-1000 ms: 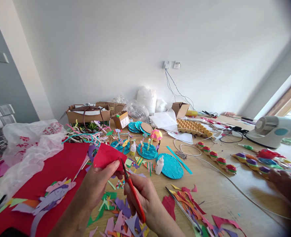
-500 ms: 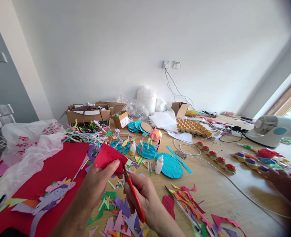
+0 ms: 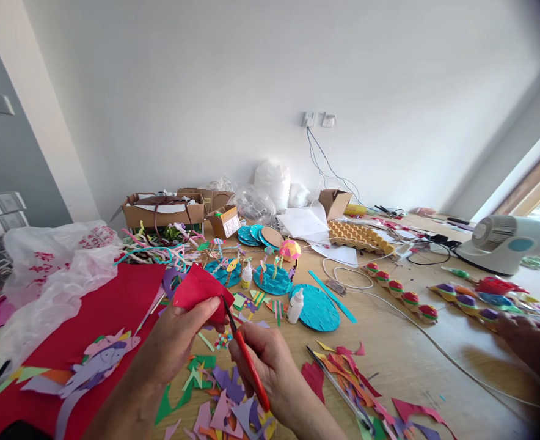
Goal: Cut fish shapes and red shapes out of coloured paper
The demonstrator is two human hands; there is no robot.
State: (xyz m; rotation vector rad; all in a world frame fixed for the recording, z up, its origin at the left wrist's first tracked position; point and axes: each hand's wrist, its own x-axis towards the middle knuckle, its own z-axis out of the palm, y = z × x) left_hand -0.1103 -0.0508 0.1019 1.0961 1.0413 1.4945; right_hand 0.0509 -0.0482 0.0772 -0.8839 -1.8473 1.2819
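- My left hand (image 3: 182, 333) pinches the red paper (image 3: 197, 286) above the table (image 3: 412, 360).
- My right hand (image 3: 265, 360) grips the scissors (image 3: 250, 363), blades (image 3: 229, 316) at the paper's right edge.
- Scraps (image 3: 228, 386) lie below.

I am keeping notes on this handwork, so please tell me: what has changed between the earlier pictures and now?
Only small things. The scissors in the right hand have their tip slightly farther left in the picture, and the red paper in the left hand has turned a little. Nothing was taken hold of or let go. The fan and large blue disc stayed.
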